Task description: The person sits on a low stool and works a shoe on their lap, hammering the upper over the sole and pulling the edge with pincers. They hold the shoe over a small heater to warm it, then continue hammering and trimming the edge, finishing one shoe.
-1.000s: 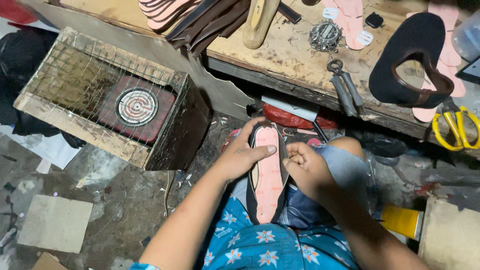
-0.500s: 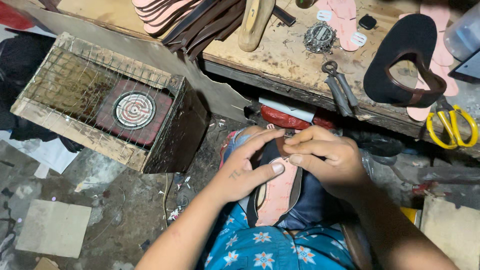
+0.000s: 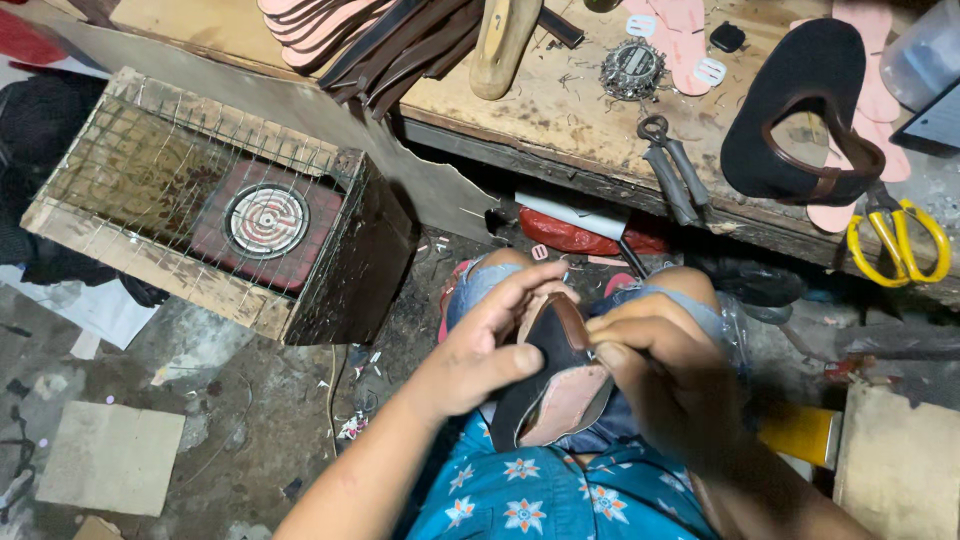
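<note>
— Where is the sandal sole right now?

— On my lap, between my knees, tilted on edge: black underside toward my left hand, pink insole facing my right hand. The brown strap sits at its top end.

— How are you holding it?

— My left hand grasps the sole, thumb pressed on the black edge. My right hand is clenched on the strap's end. I judge it best to keep the sole steady and pull the strap evenly, so it seats flat.

— What differs from 0.5 s ago?

— Then the sole lay flatter with its pink face up; now it's turned on edge. The wire-topped box hasn't moved.
</note>
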